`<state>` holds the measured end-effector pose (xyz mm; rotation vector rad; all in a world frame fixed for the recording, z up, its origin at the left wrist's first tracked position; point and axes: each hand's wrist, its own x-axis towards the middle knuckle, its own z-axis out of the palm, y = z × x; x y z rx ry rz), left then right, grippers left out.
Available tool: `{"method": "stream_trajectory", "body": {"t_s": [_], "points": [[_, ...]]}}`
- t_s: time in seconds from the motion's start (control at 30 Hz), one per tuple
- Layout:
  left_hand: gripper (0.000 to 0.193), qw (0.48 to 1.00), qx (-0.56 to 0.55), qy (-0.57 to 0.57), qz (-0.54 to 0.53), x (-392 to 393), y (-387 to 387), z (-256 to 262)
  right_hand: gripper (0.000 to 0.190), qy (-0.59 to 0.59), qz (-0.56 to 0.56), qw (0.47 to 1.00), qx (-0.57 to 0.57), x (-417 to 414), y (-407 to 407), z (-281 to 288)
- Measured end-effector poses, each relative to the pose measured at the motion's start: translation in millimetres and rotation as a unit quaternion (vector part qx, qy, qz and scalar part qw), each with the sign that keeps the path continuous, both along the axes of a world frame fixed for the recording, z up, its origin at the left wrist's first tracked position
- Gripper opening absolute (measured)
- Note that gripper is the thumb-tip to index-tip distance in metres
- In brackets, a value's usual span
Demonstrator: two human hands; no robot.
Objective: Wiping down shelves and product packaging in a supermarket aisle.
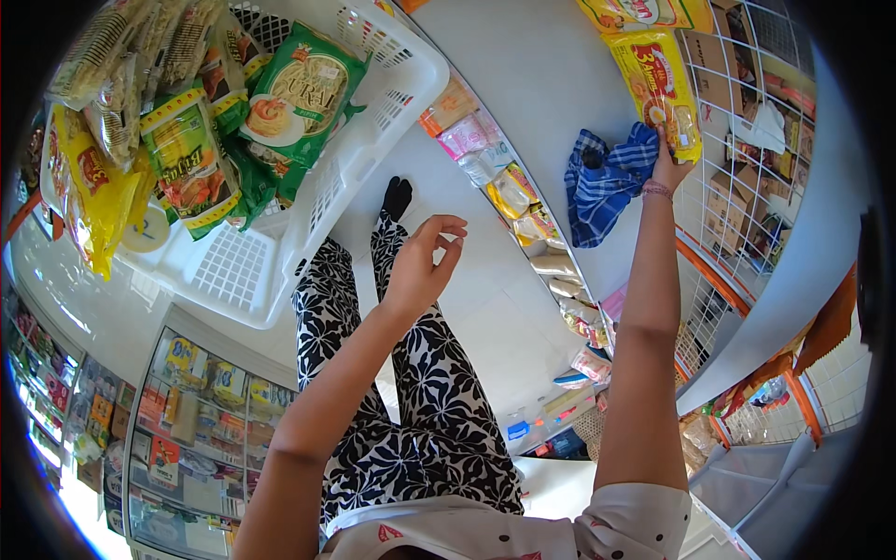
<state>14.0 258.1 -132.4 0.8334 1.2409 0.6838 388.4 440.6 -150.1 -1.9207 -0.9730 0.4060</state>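
My right hand (672, 159) grips the lower end of a yellow packet of 3 Ayam noodles (654, 91) against the wire grid at the back of a grey shelf. Beside my wrist lies a crumpled blue plaid cloth (607, 185). Another yellow packet (640, 14) is just beyond the held one, cut off by the view's edge. My left hand (423, 266) hangs empty above my legs, fingers loosely curled and thumb apart from them. Left of it is a white plastic basket (234, 269) with green noodle packets (301, 98), clear noodle packs (115, 98) and yellow packets (98, 189).
A lower shelf edge holds several bagged goods (514, 192) along the aisle. Behind the wire grid (742, 140) are cardboard boxes (735, 206). A glass display case (203, 420) with packaged goods stands at lower left. Orange metal posts (805, 406) rise at lower right.
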Motion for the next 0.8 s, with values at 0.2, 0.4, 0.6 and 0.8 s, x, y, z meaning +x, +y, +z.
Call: {"method": "stream_trajectory", "body": {"t_s": [0.2, 0.4, 0.6, 0.8], "points": [[0.022, 1.0, -0.003, 0.02, 0.003, -4.0, 5.0, -1.0, 0.078, -0.043, 0.037, 0.998, -0.003, 20.5, 5.8, -5.5], [0.021, 1.0, -0.005, 0.024, 0.003, 0.6, 4.9, 8.1, 0.087, -0.026, 0.043, 0.998, -0.022, 17.8, 22.3, -8.2], [0.018, 0.999, 0.032, 0.003, -0.025, -13.0, 5.8, 40.9, 0.082, -0.055, -0.14, 0.989, -0.017, -3.1, -34.8, -0.9], [0.017, 0.999, 0.033, 0.001, -0.009, -64.2, 4.6, 59.1, 0.059, -0.07, -0.039, 0.99, -0.116, -130.2, -94.0, 4.8]]}}
